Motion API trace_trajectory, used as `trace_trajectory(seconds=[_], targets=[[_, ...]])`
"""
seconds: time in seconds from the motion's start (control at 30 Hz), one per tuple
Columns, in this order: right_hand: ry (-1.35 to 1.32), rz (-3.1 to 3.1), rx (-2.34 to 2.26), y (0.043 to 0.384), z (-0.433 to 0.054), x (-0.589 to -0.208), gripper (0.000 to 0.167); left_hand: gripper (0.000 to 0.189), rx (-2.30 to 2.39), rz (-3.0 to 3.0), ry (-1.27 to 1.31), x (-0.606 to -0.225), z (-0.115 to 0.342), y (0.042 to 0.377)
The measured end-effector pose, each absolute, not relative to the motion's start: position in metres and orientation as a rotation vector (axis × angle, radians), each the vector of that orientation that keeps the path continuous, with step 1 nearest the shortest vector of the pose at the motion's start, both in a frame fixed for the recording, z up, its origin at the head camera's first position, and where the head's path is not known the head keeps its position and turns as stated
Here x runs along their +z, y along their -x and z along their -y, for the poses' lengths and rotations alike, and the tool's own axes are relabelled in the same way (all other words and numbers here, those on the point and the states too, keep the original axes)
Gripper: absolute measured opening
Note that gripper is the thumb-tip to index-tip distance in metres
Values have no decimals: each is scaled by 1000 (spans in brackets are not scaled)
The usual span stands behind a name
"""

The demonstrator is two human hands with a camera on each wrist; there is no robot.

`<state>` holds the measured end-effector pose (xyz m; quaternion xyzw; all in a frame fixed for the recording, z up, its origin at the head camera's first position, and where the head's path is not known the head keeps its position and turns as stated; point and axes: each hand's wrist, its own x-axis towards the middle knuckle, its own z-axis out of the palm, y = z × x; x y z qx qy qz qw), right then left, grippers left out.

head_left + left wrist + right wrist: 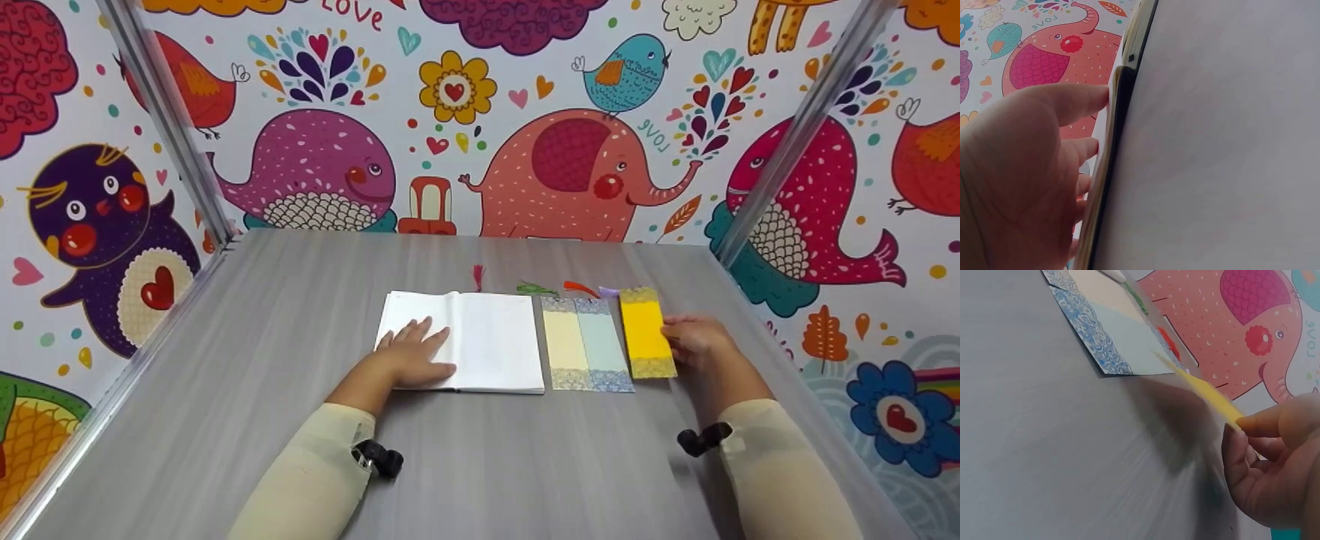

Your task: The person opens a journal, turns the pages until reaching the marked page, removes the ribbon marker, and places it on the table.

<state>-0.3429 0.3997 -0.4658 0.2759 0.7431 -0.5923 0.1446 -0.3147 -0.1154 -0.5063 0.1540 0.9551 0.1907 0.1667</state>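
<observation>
Right-hand fingers (1235,453) pinch the yellow card (646,330) at its right edge.

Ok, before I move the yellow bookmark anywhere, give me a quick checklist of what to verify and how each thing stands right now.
1. Book lying open: ok, its pages face up.
2. Left hand on the book: ok, fingers spread over the left page.
3. Right page uncovered: ok, nothing lies on it.
4. Yellow bookmark in hand: ok, the right hand pinches its edge, clear of the table.
5. Cream bookmark and pale blue bookmark off the book: ok, they lie side by side to its right.
6. Pink tassel beyond the book's top edge: cannot tell whether a bookmark is attached.
</observation>
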Motion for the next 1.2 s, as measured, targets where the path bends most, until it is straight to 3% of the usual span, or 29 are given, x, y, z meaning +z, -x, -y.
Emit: trace_trajectory(seconds=[0.43,0.77,1.2], targets=[[-727,-2367,-1434,343,-393,-479,39,87,539,-2712,-436,-507,114,315],[-725,-2484,-1354,342,-383,-476,42,86,538,-2703,-423,-507,113,318],[-614,-2549,-1426,335,-326,-466,50,86,539,-2703,-417,-507,114,317]])
